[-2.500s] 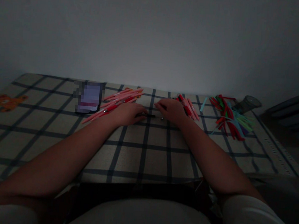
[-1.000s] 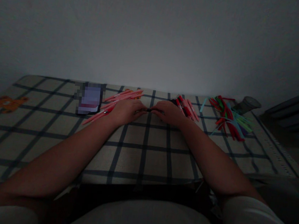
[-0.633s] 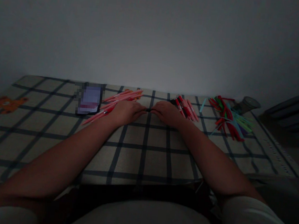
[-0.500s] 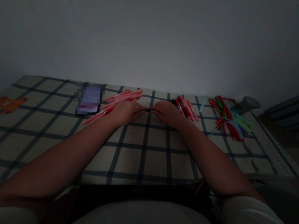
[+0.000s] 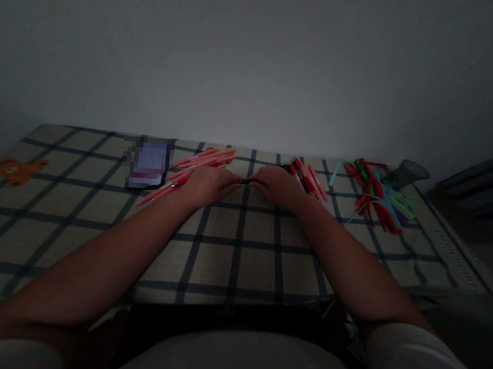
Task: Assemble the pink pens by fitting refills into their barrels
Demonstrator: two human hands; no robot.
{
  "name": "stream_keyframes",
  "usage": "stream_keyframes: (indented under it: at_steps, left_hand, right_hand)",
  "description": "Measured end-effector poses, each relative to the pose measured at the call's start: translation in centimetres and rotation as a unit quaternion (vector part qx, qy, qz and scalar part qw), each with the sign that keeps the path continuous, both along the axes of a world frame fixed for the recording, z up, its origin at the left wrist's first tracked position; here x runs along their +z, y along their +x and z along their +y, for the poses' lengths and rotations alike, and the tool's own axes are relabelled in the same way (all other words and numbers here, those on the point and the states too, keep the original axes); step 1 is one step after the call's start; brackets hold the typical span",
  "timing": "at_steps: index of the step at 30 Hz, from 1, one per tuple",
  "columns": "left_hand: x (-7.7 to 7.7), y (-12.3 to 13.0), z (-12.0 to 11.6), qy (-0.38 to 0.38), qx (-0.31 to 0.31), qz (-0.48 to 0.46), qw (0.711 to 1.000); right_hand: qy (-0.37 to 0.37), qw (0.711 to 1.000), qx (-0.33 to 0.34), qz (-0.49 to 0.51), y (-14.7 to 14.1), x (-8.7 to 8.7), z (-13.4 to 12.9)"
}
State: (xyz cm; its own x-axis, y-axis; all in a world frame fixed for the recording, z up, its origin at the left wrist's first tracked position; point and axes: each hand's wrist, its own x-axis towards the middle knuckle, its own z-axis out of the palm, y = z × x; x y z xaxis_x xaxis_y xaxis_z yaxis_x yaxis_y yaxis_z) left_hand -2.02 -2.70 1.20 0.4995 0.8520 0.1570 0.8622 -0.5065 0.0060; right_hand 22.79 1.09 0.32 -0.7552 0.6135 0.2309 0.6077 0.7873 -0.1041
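Observation:
Near the middle of the checked cloth, my left hand and my right hand meet almost fingertip to fingertip. Both pinch a small dark object, one at each end; most of it is hidden by the fingers, and I cannot tell what it is. Pink and red pens lie beside and behind my left hand. Another group of red and pink pens rests just right of my right hand.
A phone-like device with a blurred screen lies at the left back, an orange bear-shaped piece at the far left. Colourful fuzzy strips and a tipped glass are at the right. A wall rises behind the checked tablecloth.

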Motion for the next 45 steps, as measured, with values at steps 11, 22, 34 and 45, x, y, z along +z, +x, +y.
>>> stream_keyframes:
  at_steps: [11,22,34,45]
  left_hand:
    - [-0.51,-0.45,0.42,0.006,-0.022,-0.023,0.999]
    - [0.13,-0.16,0.04,-0.009,0.002,-0.009,1.0]
    - [-0.35,-0.22,0.22,-0.002,0.005,-0.017,1.0]
    - [-0.78,-0.58,0.53,0.005,-0.013,-0.032,0.999]
  right_hand:
    - [0.008,0.999,-0.026,-0.021,-0.59,0.22,-0.39]
    - [0.022,0.999,-0.021,-0.013,-0.45,-0.14,-0.19]
    - [0.025,0.999,-0.018,-0.009,-0.21,0.24,-0.33]
    - [0.016,1.0,0.003,0.015,0.09,0.22,-0.45]
